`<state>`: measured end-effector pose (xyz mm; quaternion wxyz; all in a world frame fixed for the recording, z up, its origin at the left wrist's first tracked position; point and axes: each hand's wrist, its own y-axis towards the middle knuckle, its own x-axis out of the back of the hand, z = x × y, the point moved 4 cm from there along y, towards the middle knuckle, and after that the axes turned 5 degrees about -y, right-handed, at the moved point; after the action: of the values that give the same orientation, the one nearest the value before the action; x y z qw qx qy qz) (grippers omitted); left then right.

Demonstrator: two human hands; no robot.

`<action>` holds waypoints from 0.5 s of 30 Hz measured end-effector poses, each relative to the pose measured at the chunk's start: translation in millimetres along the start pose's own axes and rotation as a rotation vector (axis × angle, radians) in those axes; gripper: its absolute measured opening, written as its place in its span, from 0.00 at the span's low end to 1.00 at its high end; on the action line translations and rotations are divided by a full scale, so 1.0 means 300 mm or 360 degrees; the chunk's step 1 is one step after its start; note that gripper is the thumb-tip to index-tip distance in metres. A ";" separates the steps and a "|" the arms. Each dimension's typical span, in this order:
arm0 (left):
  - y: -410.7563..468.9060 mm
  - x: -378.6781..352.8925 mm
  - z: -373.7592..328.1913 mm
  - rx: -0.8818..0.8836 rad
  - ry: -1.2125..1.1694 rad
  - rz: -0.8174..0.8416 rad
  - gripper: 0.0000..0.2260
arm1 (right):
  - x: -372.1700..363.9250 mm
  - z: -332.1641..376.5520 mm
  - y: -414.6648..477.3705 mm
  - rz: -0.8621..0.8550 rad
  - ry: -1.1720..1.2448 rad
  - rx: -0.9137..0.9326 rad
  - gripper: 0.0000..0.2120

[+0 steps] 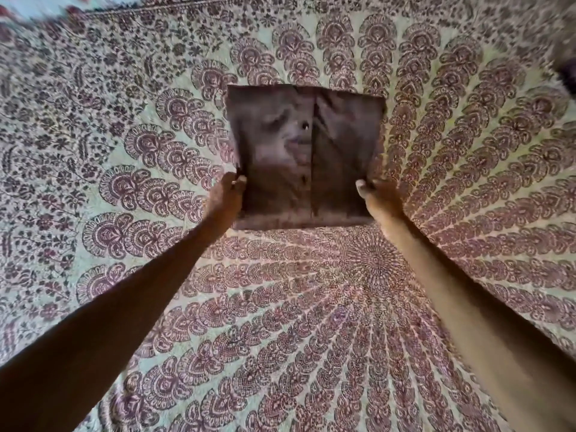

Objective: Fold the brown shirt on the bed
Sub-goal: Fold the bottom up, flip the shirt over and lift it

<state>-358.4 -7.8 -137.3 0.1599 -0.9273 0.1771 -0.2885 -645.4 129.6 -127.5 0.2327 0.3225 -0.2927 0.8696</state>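
Note:
The brown shirt [307, 157] lies on the bed as a squarish folded shape, its button placket running down the middle with small buttons showing. My left hand [229, 194] pinches the shirt's left edge near the lower corner. My right hand [375, 194] pinches the right edge at about the same height. Both arms stretch forward from the bottom of the view. The fingertips are partly hidden by the cloth.
The bed is covered by a pale green bedspread [311, 307] with a dense maroon paisley and mandala print, filling almost the whole view. A dark object [568, 79] shows at the far right edge.

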 end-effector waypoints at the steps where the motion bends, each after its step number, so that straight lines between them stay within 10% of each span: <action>1: 0.024 0.001 0.025 0.0101 0.0094 0.0005 0.15 | -0.018 -0.001 0.026 -0.0003 -0.0176 -0.0077 0.14; 15: -0.172 -0.036 -0.043 -0.0268 -0.0025 -0.0451 0.10 | 0.007 0.027 -0.115 -0.0607 0.0017 0.0100 0.13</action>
<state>-362.1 39.9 -111.9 0.0407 -0.9553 0.0666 -0.2851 -623.1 149.5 -108.6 0.3847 0.3746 -0.1978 0.8201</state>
